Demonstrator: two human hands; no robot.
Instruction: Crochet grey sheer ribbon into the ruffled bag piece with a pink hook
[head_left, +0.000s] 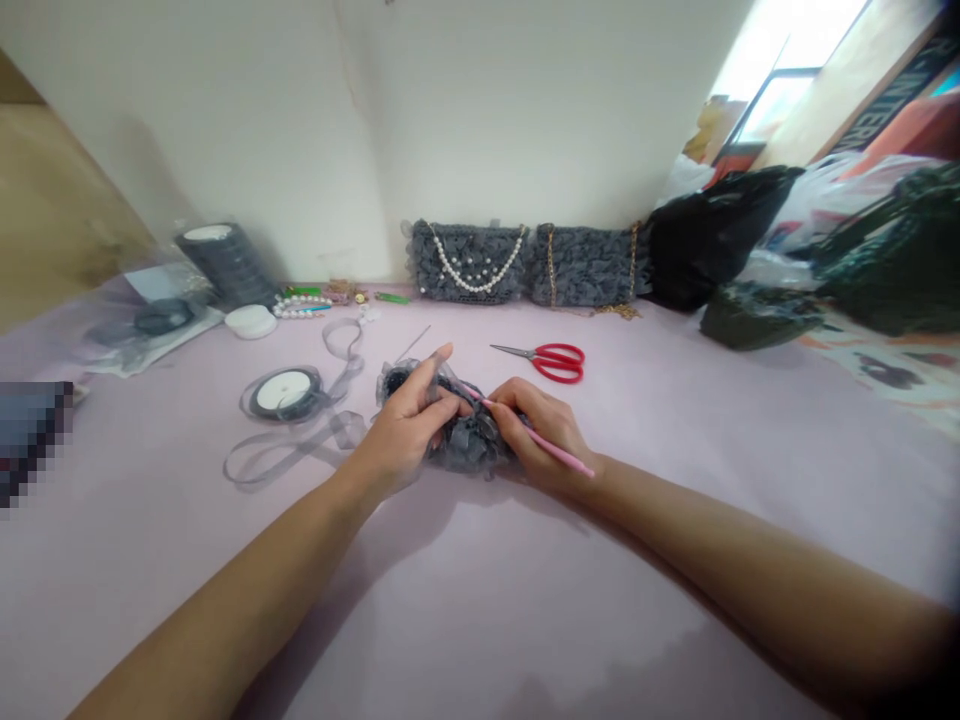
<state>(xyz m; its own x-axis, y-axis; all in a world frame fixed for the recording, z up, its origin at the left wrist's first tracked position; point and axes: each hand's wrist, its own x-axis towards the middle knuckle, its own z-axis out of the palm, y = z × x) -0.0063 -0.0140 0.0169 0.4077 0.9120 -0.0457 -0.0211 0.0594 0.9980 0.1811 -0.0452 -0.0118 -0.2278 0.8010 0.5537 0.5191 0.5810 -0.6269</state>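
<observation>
A dark grey ruffled crochet piece (470,445) lies on the pink-covered table between both hands. My left hand (412,420) grips its left part, forefinger raised with grey ribbon running by it, thumb pressed on the work. In my right hand (541,430) is a pink crochet hook (559,452), held like a pen with its tip at the upper edge of the piece. The hook's very tip is hidden in the ribbon and stitches. To the left, a spool of grey sheer ribbon (286,392) lies flat, its loose ribbon (262,465) curling toward the work.
Red-handled scissors (559,362) lie just beyond my right hand. Two grey ruffled bags (469,265) lean on the wall, one with a pearl strand, one with a gold chain. Stacked ribbon spools (229,265) stand back left; a black plastic bag (716,235) sits back right.
</observation>
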